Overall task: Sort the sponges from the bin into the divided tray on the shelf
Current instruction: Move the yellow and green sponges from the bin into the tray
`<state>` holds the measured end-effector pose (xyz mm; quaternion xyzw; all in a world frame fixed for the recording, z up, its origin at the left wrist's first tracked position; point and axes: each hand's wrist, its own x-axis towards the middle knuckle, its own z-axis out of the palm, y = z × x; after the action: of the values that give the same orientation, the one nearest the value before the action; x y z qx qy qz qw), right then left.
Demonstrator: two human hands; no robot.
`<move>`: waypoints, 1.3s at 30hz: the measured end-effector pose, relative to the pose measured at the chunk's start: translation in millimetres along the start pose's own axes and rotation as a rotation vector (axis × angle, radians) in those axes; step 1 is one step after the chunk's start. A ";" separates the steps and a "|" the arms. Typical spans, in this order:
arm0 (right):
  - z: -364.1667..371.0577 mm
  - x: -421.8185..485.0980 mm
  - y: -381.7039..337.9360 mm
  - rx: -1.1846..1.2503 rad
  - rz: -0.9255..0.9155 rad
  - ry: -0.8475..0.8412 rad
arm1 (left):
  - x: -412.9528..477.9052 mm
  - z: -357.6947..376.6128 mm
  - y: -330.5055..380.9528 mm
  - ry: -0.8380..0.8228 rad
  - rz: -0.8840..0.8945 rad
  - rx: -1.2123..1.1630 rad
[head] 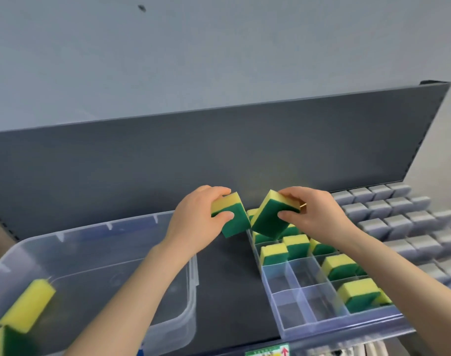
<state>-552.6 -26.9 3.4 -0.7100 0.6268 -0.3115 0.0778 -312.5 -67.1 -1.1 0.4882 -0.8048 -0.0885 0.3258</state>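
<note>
My left hand (193, 222) grips a yellow-and-green sponge (232, 217) above the dark shelf, between the bin and the tray. My right hand (319, 217) holds a second yellow-and-green sponge (270, 214), tilted, over the far left end of the clear divided tray (306, 327). Several sponges stand in the tray's far and right compartments, one of them (274, 253) near the left wall. The near left compartments hold nothing. The clear plastic bin (183, 314) sits at the left with two sponges (26, 307) in its near left corner.
A dark back panel (219, 150) rises behind the shelf. Rows of grey blocks (399, 219) lie to the right of the tray. A label with a red arrow (270, 352) sits on the shelf's front edge.
</note>
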 end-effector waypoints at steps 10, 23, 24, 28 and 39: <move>-15.6 -30.7 81.4 0.048 0.028 -0.082 | -15.1 75.7 45.1 -0.017 -0.071 -0.082; 23.6 -45.7 122.8 -0.063 -0.017 -0.278 | -51.5 131.0 39.1 -0.162 -0.242 -0.087; 25.7 -46.3 124.2 -0.090 -0.024 -0.284 | -53.2 132.9 38.8 -0.173 -0.240 -0.071; 30.6 -46.9 125.7 -0.172 -0.060 -0.260 | -57.1 139.5 39.6 -0.210 -0.205 -0.033; 58.8 -49.8 122.9 -0.285 0.011 -0.415 | -57.0 161.1 43.0 -0.301 -0.185 0.047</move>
<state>-625.3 -21.5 -122.0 -0.7591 0.6388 -0.0673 0.1056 -424.4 -25.5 -130.7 0.5489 -0.7979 -0.1717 0.1806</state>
